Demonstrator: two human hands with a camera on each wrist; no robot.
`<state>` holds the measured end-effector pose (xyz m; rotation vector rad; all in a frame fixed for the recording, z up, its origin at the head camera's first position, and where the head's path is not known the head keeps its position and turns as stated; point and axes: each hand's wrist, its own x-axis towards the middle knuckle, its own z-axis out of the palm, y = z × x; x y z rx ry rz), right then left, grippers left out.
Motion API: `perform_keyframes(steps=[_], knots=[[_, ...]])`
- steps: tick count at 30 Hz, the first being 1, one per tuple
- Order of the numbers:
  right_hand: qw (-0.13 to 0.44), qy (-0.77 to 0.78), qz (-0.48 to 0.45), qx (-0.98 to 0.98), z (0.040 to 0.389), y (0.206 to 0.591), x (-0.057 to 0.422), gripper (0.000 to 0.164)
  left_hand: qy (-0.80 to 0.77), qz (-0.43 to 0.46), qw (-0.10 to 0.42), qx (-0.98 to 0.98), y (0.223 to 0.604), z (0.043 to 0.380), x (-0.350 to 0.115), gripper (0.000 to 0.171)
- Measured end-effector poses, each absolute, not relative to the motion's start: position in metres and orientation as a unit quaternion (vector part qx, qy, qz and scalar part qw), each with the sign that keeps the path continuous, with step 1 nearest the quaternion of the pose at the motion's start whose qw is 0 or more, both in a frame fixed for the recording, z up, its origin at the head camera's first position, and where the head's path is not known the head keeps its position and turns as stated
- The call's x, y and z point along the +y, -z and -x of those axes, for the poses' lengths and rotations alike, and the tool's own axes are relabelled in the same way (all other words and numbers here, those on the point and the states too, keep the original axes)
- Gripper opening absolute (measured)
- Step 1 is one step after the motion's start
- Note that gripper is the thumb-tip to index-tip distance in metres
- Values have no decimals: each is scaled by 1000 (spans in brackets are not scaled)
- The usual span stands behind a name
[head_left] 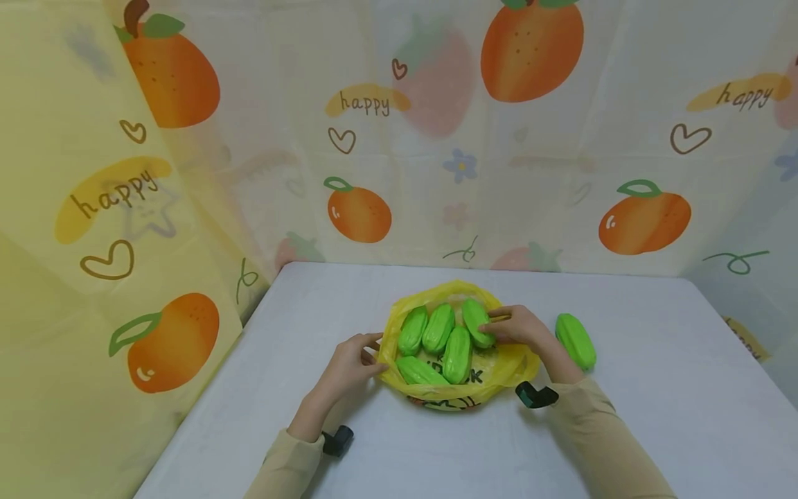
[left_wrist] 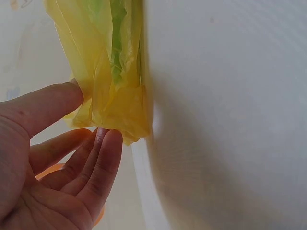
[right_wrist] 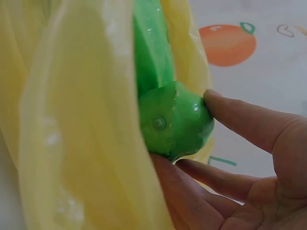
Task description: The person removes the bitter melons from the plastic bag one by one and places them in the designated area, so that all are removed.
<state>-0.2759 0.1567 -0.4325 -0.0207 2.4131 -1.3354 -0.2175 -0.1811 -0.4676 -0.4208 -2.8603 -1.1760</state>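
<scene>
A yellow plastic bag (head_left: 508, 367) stands with its mouth turned up, its rim rolled outward. Inside lie several shiny green ribbed fruits shaped like star fruit (head_left: 438, 328). My right hand (head_left: 516, 326) reaches over the bag's right rim and grips one green star fruit (right_wrist: 175, 120) at its knobbed end, thumb on one side and fingers beneath. At the left rim, my left hand (head_left: 349, 364) holds the bag loosely between thumb and fingers. In the left wrist view, the fingertips (left_wrist: 111, 141) touch the crumpled yellow film (left_wrist: 122, 112).
Another green star fruit (head_left: 576, 341) lies on the white table (head_left: 661, 388) to the right, outside the bag, beyond my right forearm. A fruit-patterned cloth (head_left: 424, 201) hangs behind the table and along its left side.
</scene>
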Motion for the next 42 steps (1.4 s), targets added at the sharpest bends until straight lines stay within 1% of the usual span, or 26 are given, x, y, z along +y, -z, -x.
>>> perform_keyframes(steps=[10, 19, 25, 35, 42], knots=[[187, 494, 15, 849, 267, 421, 163, 70, 376, 132, 13, -917, 468, 218, -181, 57], [180, 485, 24, 855, 260, 415, 169, 69, 373, 139, 8, -917, 467, 218, -182, 58], [182, 480, 28, 858, 255, 410, 172, 70, 379, 127, 2, -917, 467, 218, -181, 58], [171, 487, 44, 856, 246, 403, 181, 72, 382, 130, 5, -915, 467, 217, -181, 57], [163, 487, 30, 858, 243, 399, 189, 73, 381, 139, 6, -914, 467, 217, -182, 57]])
